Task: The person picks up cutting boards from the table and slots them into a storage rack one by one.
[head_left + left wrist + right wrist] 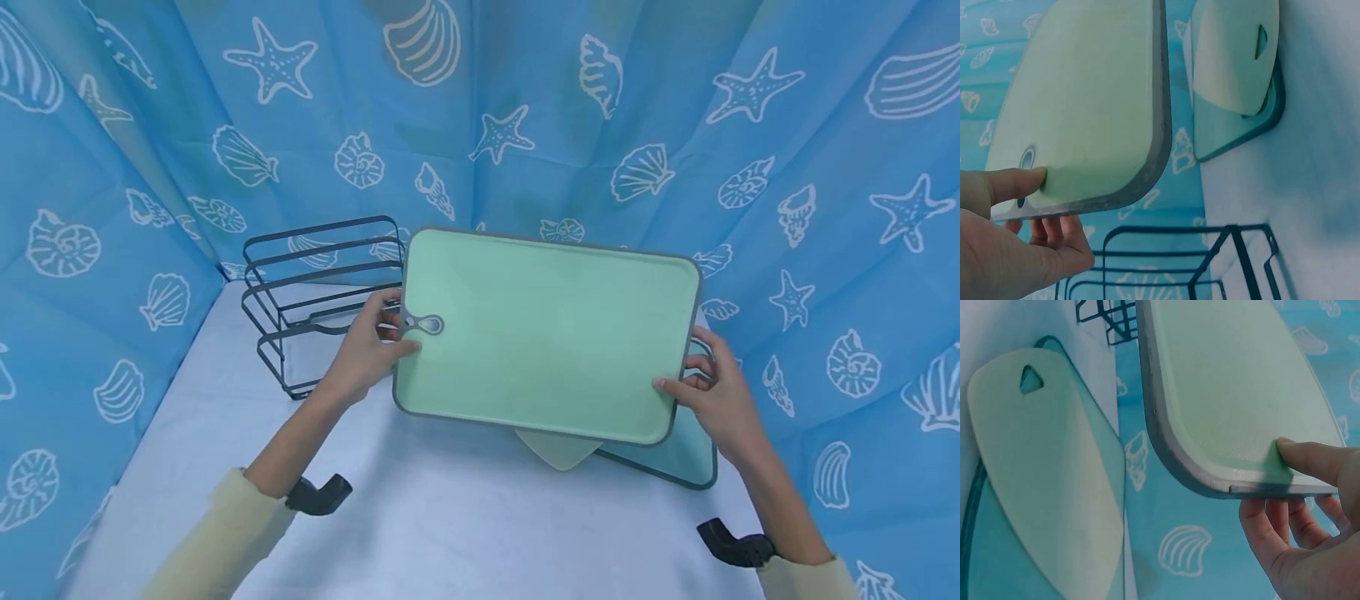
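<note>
**lurker:** ok so how are your arms sitting?

**me:** both reached out in front of me. Left grip (367, 350) is on the end nearest the wire rack (1245, 263), thumb laid on the face, fingers tucked behind the edge. Right grip (723, 400) has the end farthest from the rack, thumb on the face close to a corner, fingers bent behind. So yeah, both are pinching the green board (547, 333).

**lurker:** nice, what's it look like?

**me:** pale minty green, long rectangle with rounded corners, dark grey rim all round. There's a grey-ringed teardrop cutout (430, 325) at the rack end, right by my left thumb. I've got it up off the surface (450, 517), to the right of the rack, face tipped toward me. Can't tell if it touches the rack tbh.

**lurker:** anything else lying around?

**me:** well to the right of the rack there's a cream board (1041, 437) with a triangular hole, lying on a dark-rimmed teal board (686, 450).
</note>
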A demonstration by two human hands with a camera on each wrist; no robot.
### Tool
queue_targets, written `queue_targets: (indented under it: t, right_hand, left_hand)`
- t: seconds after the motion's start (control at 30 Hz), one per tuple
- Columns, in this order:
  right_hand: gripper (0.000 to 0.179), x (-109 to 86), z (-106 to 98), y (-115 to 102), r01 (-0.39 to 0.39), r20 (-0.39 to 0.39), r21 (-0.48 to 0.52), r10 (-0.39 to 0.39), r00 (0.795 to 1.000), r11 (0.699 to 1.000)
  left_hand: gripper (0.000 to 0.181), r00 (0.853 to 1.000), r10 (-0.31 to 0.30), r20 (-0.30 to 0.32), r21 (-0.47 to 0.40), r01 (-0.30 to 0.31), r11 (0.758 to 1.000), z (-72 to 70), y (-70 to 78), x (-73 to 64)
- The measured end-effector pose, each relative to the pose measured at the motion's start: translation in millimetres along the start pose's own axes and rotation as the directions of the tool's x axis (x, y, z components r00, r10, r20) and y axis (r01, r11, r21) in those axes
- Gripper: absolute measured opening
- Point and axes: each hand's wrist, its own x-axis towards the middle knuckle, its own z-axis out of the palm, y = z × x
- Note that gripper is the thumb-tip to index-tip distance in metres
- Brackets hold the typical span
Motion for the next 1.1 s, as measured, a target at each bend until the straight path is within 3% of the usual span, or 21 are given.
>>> queue_targets:
  t: [0.43, 0.77, 1.1]
  right_hand:
    - [0.079, 23.6, 24, -33, 0.105, -0.067, -0.081, -0.110, 0.992, 0.991]
    - [0.082, 48.2, 36, -60, 0.151, -0.050, -0.043, -0.153, 0.987, 0.988]
    - [0.079, 71.5, 51, -79, 0.232, -0.006, -0.017, -0.233, 0.973, 0.972]
  left_hand:
    - [0.072, 0.998, 0.031, -0.053, 0.000, -0.031, 1.000, -36.5, 7.3, -5.7]
    - [0.073, 0.990, 0.065, -0.124, 0.015, -0.064, 0.998, -64.2, 18.6, -9.2]
    - [0.072, 0.986, 0.055, -0.160, 0.050, -0.048, 0.998, -90.8, 18.9, -14.1]
